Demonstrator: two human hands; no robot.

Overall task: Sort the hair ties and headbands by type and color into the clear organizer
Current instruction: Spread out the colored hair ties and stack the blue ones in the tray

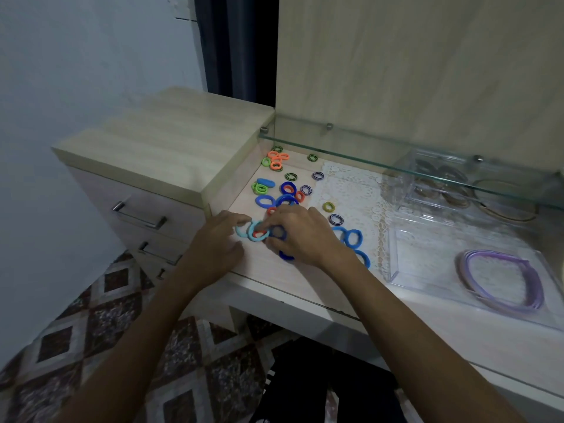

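Two hands are seen at the centre of the frame, laid close together on the pale wooden desk top (pixel 293 279). The left hand (pixel 213 242) is spread with its fingers fairly straight, the fingertips touching a light blue hair tie (pixel 241 235). The right hand (pixel 300 232) is curled over a second light blue tie (pixel 254 236) and a small orange-red tie (pixel 259 233); these appear to be pinched between its fingertips, though the grip is partly hidden. A dark blue tie (pixel 287 256) is partly covered beneath the right palm.

Loose hair ties are scattered above the hands, toward the upper centre: a cluster of orange ties (pixel 276 160), green ties (pixel 259 188), several blue ties (pixel 264 201), and striped ones (pixel 318 175). More blue ties (pixel 354 238) are found just right of the right wrist, on the edge of a white lace mat (pixel 351 190).

The clear organizer (pixel 396 264) is set at the right of the frame, well apart from the hands. Purple headbands (pixel 518 288) are lying in its near compartment at lower right. Brownish headbands (pixel 503 209) are visible further back, under a glass shelf (pixel 366 154).

A drawer unit (pixel 146 184) is standing at the left, beside the desk.
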